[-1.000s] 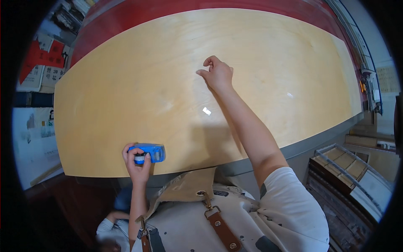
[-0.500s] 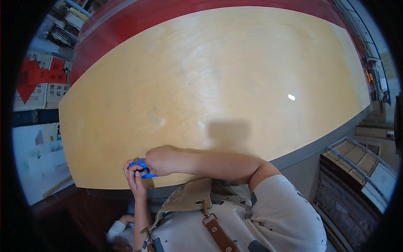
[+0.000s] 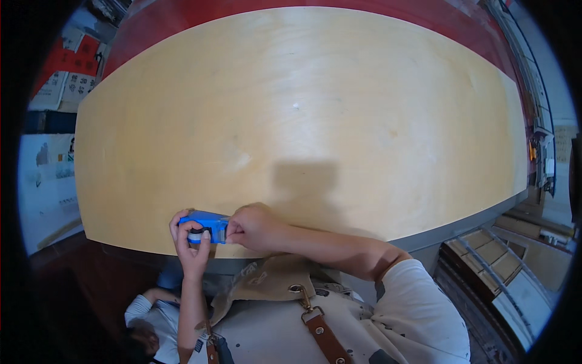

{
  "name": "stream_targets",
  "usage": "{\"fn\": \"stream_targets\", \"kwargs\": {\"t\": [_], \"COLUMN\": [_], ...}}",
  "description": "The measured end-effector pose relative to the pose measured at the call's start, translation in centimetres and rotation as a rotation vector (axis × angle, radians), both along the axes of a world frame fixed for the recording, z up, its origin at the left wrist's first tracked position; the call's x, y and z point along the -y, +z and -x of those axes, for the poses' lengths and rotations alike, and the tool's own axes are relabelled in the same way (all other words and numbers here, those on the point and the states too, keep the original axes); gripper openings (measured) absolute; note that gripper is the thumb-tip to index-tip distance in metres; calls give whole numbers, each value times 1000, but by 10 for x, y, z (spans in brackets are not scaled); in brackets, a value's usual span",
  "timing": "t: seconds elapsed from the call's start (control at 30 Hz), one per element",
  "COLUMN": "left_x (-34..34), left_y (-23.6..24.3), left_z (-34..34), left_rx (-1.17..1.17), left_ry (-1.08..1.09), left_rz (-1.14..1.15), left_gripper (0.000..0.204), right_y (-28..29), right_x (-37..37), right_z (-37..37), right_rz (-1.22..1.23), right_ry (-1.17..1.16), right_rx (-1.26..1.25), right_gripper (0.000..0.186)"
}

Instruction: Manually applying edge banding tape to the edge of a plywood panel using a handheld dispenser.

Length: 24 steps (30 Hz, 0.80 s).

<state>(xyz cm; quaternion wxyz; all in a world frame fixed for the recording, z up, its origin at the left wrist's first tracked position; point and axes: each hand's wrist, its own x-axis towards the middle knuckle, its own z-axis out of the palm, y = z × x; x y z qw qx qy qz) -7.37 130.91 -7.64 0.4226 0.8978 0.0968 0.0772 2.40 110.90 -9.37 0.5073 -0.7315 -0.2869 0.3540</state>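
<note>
My left hand [image 3: 193, 242] is wrapped round a blue tape dispenser [image 3: 209, 216] at the table's near left edge. A dark and pale round roll [image 3: 196, 235] shows in its side, between my thumb and fingers. My right hand [image 3: 251, 227] comes across from the right. Its thumb and fingers are pinched together at the dispenser's right end. Whatever lies between those fingertips is too small to make out. Both hands stay just over the pale yellow tabletop [image 3: 364, 121].
Red surface [image 3: 242, 21] borders the table's far side. Another person [image 3: 151, 321] is at lower left, below the table edge. A rack with panels [image 3: 485, 267] stands at right. Papers with red sheets [image 3: 79, 57] hang at left.
The view has shifted a little. My right hand has drawn back rightward off the dispenser to its right end, so more of the blue body shows. My left hand keeps its hold.
</note>
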Motion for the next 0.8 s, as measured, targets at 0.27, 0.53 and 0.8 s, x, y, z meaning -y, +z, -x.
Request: {"fn": "stream_targets", "kwargs": {"t": [0.27, 0.53, 0.8], "left_x": [0, 2, 0], "left_y": [-4, 0, -1], "left_z": [0, -3, 1], "left_rx": [56, 17, 34], "left_ry": [46, 64, 76], "left_rz": [7, 20, -12], "left_gripper": [24, 24, 28], "right_y": [6, -29, -34], "right_x": [21, 102, 86], "right_z": [-76, -294, -305], "right_rz": [88, 291, 352], "right_ry": [-28, -857, -902], "right_rx": [723, 350, 361], "right_gripper": [6, 18, 23]}}
